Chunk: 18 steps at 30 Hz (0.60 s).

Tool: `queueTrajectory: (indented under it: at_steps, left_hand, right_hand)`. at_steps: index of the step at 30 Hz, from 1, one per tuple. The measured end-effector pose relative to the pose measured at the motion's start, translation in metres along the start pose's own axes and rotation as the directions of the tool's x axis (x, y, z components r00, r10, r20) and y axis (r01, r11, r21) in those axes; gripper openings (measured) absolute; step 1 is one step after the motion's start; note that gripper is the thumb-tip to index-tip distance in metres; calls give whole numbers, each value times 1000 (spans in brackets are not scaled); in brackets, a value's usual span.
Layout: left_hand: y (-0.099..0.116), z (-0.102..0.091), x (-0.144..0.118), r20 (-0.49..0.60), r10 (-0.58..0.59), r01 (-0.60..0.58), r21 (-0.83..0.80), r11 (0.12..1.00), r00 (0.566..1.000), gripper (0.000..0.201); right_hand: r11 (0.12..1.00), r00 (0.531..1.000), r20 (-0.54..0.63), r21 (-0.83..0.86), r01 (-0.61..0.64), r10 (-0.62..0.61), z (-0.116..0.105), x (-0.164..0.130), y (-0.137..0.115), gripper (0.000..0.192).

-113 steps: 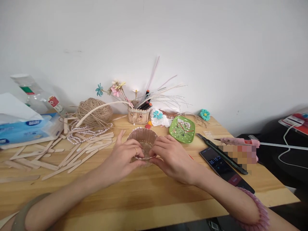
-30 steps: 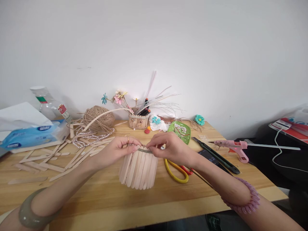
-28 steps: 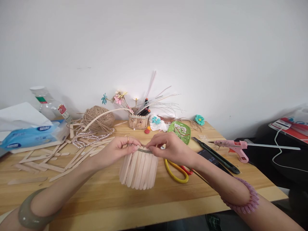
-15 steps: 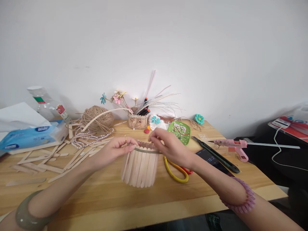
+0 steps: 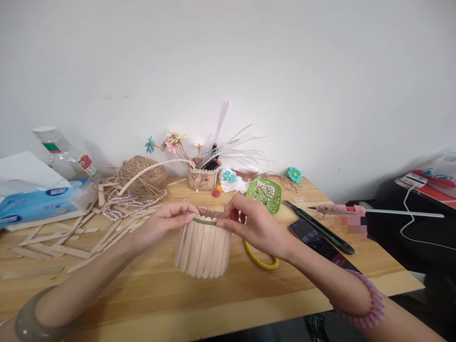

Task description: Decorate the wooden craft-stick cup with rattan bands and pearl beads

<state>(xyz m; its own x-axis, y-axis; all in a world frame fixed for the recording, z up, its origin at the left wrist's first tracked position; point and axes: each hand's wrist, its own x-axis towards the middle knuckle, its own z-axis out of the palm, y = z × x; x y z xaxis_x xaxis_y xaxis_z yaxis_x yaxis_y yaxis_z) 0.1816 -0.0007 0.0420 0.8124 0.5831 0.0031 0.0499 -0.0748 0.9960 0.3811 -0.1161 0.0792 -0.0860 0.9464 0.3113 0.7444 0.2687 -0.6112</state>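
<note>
A round holder of upright wooden craft sticks (image 5: 203, 251) is held tilted over the table. A thin dark green ribbon (image 5: 206, 222) runs along its upper outside, just below the rounded stick ends. My left hand (image 5: 176, 216) is closed on the rim at the left, thumb outside over the ribbon's end. At the right side of the rim, my right hand (image 5: 251, 222) pinches the ribbon against the sticks between thumb and fingers. The rest of the ribbon is hidden behind that hand.
Loose craft sticks (image 5: 71, 237), a twine ball (image 5: 142, 173) and a tissue pack (image 5: 46, 199) lie left. Behind stands a decorated holder (image 5: 203, 179). Rightward are a green dish (image 5: 264, 194), yellow-handled scissors (image 5: 261, 260), a utility knife (image 5: 320, 228), a phone (image 5: 317, 240) and a pink glue gun (image 5: 342, 211).
My right hand has moved slightly left and lower, its thumb now at the rim, bringing the ribbon's stretched right part against the sticks. The left hand keeps its hold on the rim.
</note>
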Motion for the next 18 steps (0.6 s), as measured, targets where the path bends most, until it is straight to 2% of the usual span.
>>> queueTrajectory:
  at_steps: [4,7,9,12,14,18]
  left_hand:
    - [-1,-1,1,-17,5,-5,-30,1000,1000,19]
    - [-3,-2,2,-43,4,-6,-49,999,999,20]
    - [-3,-1,2,-49,-1,-2,-59,998,999,20]
    - [-3,0,1,-28,2,-4,-61,998,1000,19]
    - [-3,0,1,-21,10,-11,-59,998,1000,18]
    - [-3,-3,0,-37,10,-12,-63,998,999,17]
  right_hand:
    - [998,999,35,58,22,-24,-3,1,5,6]
    - [996,998,46,82,28,-32,-7,-1,5,15]
    - [995,999,49,98,10,-14,-8,-2,2,19]
    - [992,998,34,112,-51,47,-5,-1,-3,6]
    - [992,997,14,101,-74,73,-3,1,-3,12]
    - [997,999,31,77,-22,20,-3,1,1,6]
